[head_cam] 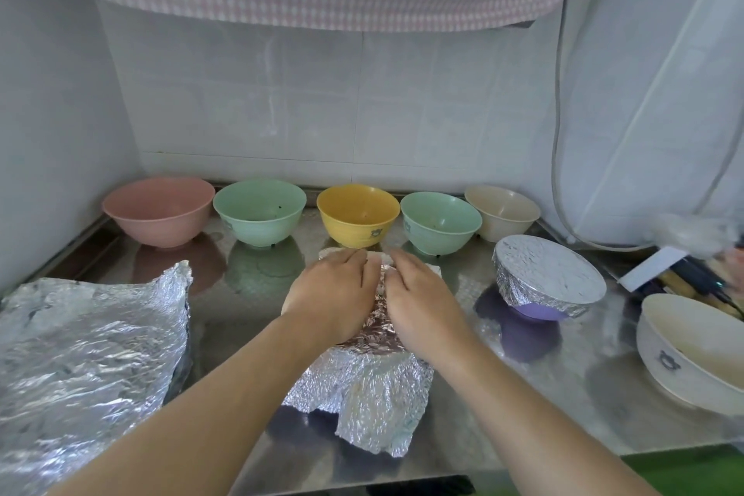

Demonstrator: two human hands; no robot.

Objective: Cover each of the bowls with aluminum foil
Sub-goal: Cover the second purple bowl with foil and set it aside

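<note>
head: crinkled foil sheet (364, 387) under flat hands

The foil sheet (364, 379) under both hands sits at the middle of the counter (523, 395), draped over something hidden beneath it. The left hand (334, 296) lies on its left half and the right hand (422, 298) on its right half, side by side. Behind the sheet a row of five open bowls (358, 219) stands along the wall (322, 101). To the sheet's right sits a foil-covered bowl (549, 280), and farther right, at the counter's edge, an uncovered bowl (692, 350). To its left lies a loose pile of foil (88, 362), well apart from it
</note>
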